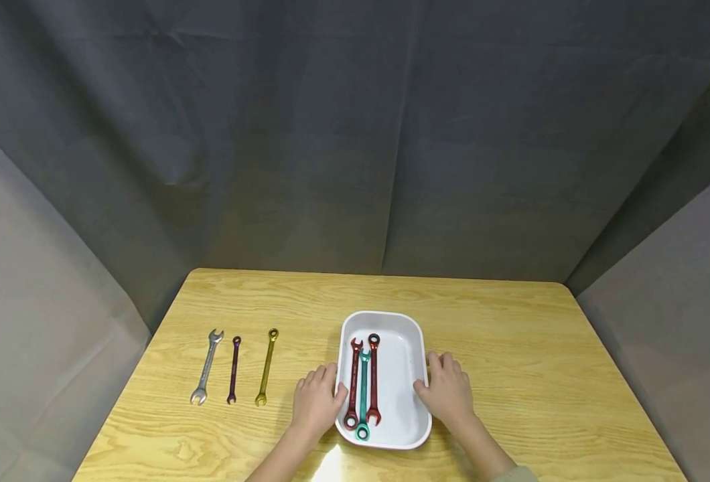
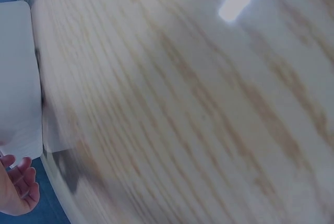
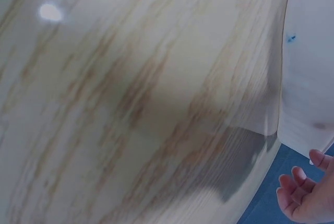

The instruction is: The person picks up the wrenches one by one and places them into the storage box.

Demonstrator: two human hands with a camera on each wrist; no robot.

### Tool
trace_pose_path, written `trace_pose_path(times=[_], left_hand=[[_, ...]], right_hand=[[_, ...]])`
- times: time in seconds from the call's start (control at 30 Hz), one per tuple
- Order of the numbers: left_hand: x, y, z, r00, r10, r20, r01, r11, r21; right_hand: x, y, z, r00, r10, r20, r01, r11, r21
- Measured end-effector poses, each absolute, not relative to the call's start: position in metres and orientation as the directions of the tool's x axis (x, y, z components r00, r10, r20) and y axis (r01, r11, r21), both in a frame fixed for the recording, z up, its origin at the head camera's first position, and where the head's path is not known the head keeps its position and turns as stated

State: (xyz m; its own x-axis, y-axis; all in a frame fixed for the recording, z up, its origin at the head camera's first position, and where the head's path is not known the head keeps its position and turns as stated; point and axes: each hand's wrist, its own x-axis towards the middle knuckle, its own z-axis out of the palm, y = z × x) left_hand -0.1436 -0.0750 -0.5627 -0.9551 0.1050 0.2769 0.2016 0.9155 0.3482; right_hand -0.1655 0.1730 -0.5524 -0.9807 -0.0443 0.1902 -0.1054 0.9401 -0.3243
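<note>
A white rectangular tray (image 1: 400, 428) stands near the table's front edge with three combination wrenches inside. Two are red, the left red wrench (image 1: 354, 381) and the right red wrench (image 1: 374, 381), and between them lies a green wrench (image 1: 364, 388). My left hand (image 1: 315, 402) holds the tray's left side, thumb at the rim and fingers outside. On the opposite side my right hand (image 1: 449, 391) holds the rim, its thumb reaching over the edge. In the wrist views, the left fingers (image 2: 28, 182) and right fingers (image 3: 295, 185) are bent beside the tray's outer wall.
Left of the tray, a silver open-end wrench (image 1: 207, 368), a purple wrench (image 1: 234, 370) and a yellow wrench (image 1: 267, 368) lie spaced apart on the wooden table (image 1: 530, 348). Grey curtains (image 1: 307, 134) hang behind the table and at both sides.
</note>
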Motion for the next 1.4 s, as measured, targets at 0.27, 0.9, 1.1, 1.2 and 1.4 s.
trace_pose_path(times=[0.27,0.9,1.1,1.2,1.4], left_hand=[[-0.142,-0.076,-0.557,-0.96,0.125,0.251,0.21,0.913,0.349],[-0.145,-0.079,-0.534,-0.947,0.162,0.277,0.242,0.928,0.284],[-0.15,-0.088,-0.533,-0.931,0.127,0.343,0.23,0.932,0.279],[-0.152,-0.095,-0.535,-0.922,0.111,0.372,0.221,0.938,0.268],[-0.155,-0.11,-0.543,-0.919,0.074,0.387,0.183,0.95,0.253]], right_hand=[[-0.167,0.172,-0.552,-0.986,-0.043,0.16,-0.094,0.94,-0.327],[-0.167,0.173,-0.554,-0.988,-0.027,0.15,-0.076,0.94,-0.333],[-0.168,0.172,-0.555,-0.99,-0.02,0.141,-0.067,0.94,-0.335],[-0.168,0.172,-0.554,-0.99,-0.022,0.138,-0.067,0.941,-0.332],[-0.168,0.172,-0.552,-0.992,-0.026,0.122,-0.065,0.942,-0.329]])
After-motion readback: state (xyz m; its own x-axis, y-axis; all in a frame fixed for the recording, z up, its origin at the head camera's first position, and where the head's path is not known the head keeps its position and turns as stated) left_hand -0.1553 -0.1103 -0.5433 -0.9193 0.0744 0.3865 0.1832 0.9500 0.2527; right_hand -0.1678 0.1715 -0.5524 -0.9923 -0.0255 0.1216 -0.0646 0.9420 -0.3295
